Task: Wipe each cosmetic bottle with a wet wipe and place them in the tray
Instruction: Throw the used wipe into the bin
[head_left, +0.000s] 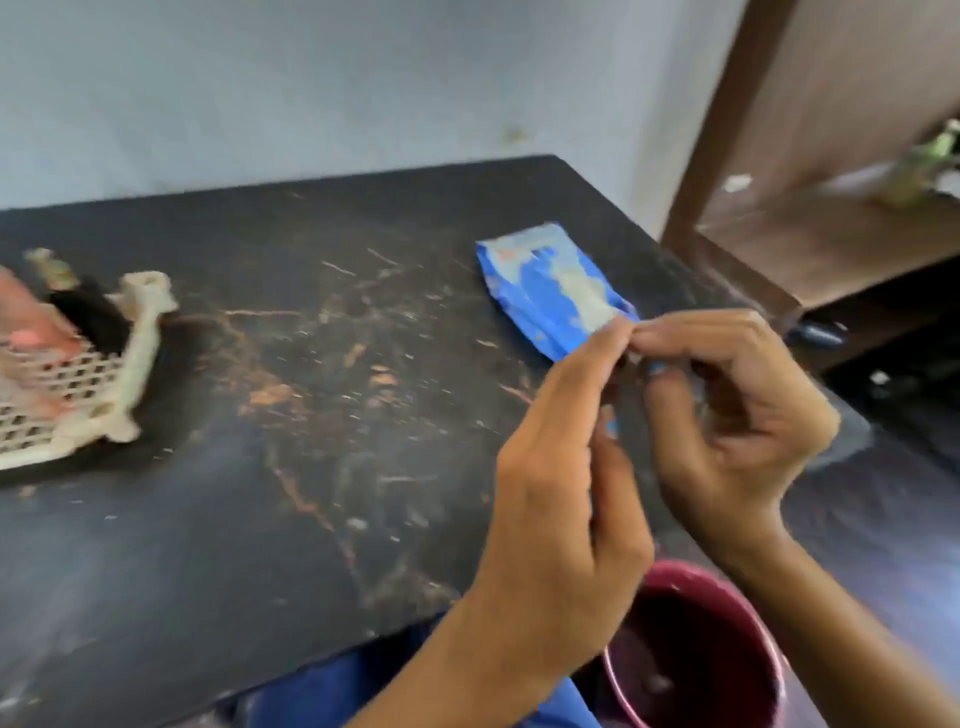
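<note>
Head cam is pretty smeared, so we're going with what we can actually make out. Both of our hands are up over the right side of the dark, scratched stone-look tabletop (291, 415). Our left hand (561, 493) and right hand (727, 415) meet at the fingertips, thumbs and forefingers pinched together on the near end of a blue plastic wet wipe packet (550, 296). The other fingers curl loosely underneath. The packet slants away from the pinch toward the back of the table, its far end looking like it rests on the surface, with a pale patch down its middle. Little bits of blue show between our fingers lower down too, but we can't tell if that's more of the packet or something else.

Over on the far left sits a cream plastic lattice tray (78, 384), partly cut off by the frame edge, well apart from our hands. Inside it we can see a black bottle with a pale gold cap (78, 301) lying tilted toward the back corner, and beside it something pink-orange (26, 322) that's too blurred to name.

Just below our right wrist, off the table's near edge, is a maroon round bucket (696, 654), open at the top. Blue fabric (332, 691) on our lap shows under the table edge. A brown wooden shelf unit (810, 234) stands at the right, against the pale wall (311, 78).
</note>
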